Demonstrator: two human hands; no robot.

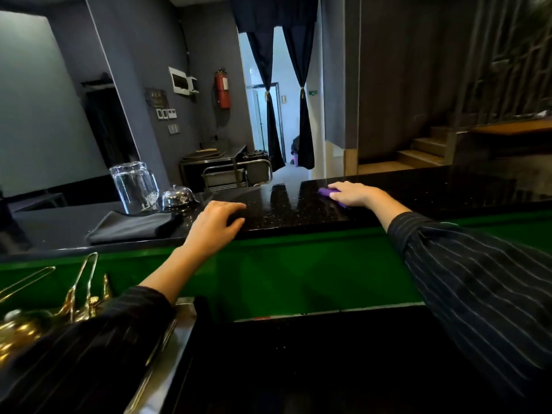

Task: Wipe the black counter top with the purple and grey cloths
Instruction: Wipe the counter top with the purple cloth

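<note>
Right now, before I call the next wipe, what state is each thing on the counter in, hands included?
right hand: pressing on the purple cloth
left hand: resting on the counter edge, holding nothing
purple cloth: mostly covered by the right hand
grey cloth: folded, lying untouched on the counter
jug: standing behind the grey cloth
bell: standing beside the jug

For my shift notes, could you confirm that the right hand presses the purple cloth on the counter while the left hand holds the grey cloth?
Not quite: the head view shows the left hand resting bare on the counter; the grey cloth lies folded, untouched. The rest is right.
</note>
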